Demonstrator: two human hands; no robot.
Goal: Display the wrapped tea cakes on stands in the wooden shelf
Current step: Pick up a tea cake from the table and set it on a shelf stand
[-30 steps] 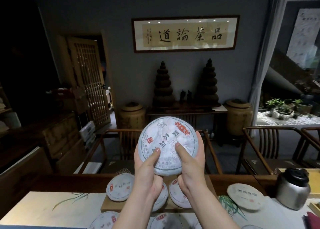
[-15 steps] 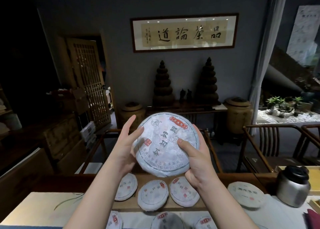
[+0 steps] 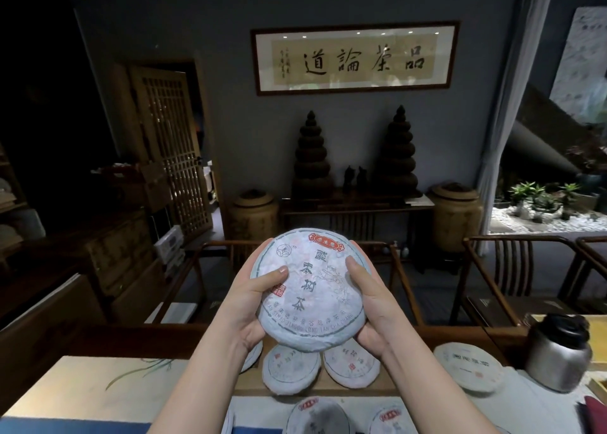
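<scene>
Wrapped tea cake held up face-on in both hands, above the table.

The left hand [image 3: 244,305] and right hand [image 3: 371,305] each grip an edge of the wrapped tea cake [image 3: 310,289], thumbs on the printed face and fingers curled behind, likely to check the label is upright before display. More wrapped cakes [image 3: 290,369] lie flat on a wooden tray [image 3: 377,389] at the table's far edge; another cake [image 3: 468,369] sits beside a steel canister [image 3: 556,351] near the right edge. No stand or display shelf is clearly visible.
</scene>
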